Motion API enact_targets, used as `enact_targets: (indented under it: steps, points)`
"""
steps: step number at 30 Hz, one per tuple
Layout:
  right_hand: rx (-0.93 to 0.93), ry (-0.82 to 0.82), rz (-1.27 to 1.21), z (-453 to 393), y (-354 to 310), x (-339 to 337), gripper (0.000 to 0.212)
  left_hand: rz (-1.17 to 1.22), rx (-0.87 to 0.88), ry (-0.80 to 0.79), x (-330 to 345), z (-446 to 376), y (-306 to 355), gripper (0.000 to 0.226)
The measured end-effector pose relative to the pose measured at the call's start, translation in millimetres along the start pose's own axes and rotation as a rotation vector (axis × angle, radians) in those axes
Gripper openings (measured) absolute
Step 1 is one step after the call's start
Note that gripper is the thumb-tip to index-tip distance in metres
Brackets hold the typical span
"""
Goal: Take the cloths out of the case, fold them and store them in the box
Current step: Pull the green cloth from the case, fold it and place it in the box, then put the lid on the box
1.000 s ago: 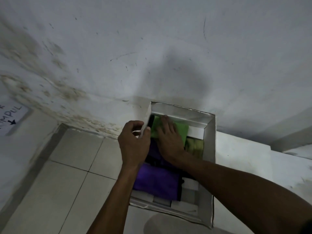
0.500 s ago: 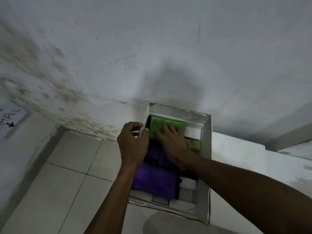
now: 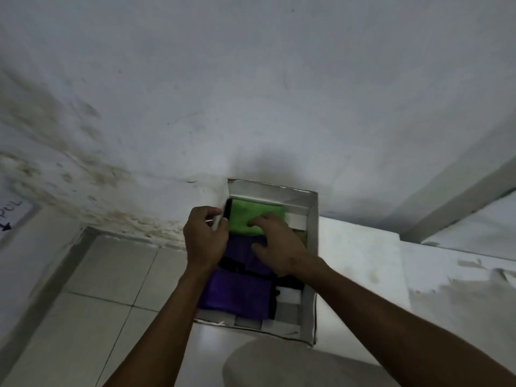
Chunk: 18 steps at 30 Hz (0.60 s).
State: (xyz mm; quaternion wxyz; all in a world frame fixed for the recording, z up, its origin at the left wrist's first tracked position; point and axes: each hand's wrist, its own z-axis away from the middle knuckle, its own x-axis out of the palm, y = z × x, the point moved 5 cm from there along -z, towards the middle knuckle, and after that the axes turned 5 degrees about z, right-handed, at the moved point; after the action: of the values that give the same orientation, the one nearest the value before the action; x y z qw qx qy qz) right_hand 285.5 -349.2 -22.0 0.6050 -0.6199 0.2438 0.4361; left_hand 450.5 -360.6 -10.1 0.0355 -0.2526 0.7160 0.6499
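A white cardboard box (image 3: pixel 312 247) stands on the floor against the wall. Folded cloths lie inside it: a bright green cloth (image 3: pixel 245 216) at the far end, a purple cloth (image 3: pixel 236 291) nearer me, dark cloth between them, and an olive one mostly hidden at the right. My left hand (image 3: pixel 205 241) grips the box's left wall near its far corner. My right hand (image 3: pixel 279 247) hovers over the cloths with fingers spread and bent, fingertips at the near edge of the green cloth. The case is not in view.
A stained white wall (image 3: pixel 251 93) rises right behind the box. Pale floor tiles (image 3: pixel 111 275) spread to the left. A white raised surface (image 3: pixel 377 261) lies to the right. A rounded pale shape (image 3: pixel 279 364), perhaps my knee, sits just in front of the box.
My right hand slid back from flat on the green cloth toward me, so more green shows. My left hand kept its hold on the box wall.
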Motion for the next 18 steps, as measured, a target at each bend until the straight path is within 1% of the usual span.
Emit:
enact_targets:
  steps: [2,5,7,9,13,16,18]
  points:
    - [-0.022,0.158,-0.072,25.6,0.8,-22.8,0.042,-0.044,-0.001,-0.022,1.2,3.6,10.4,0.025]
    - [-0.004,0.425,-0.138,69.6,14.0,-58.9,0.031,-0.073,0.086,-0.054,9.2,21.1,45.6,0.032]
    - [0.022,0.572,-0.141,98.9,28.7,-74.6,0.028,-0.018,0.149,-0.071,19.0,41.6,74.0,0.032]
    - [0.109,0.654,-0.148,126.5,48.7,-83.6,0.026,0.068,0.172,-0.118,33.5,68.1,100.6,0.03]
    - [0.263,0.671,-0.158,171.0,89.2,-85.2,0.024,0.205,0.203,-0.232,67.6,126.5,133.0,0.021]
    - [0.365,0.637,-0.152,202.3,116.1,-79.3,0.026,0.213,0.227,-0.296,92.8,167.3,138.5,0.02]
    - [0.425,0.594,-0.138,220.6,133.1,-75.2,0.027,0.198,0.199,-0.346,110.0,188.7,134.4,0.021]
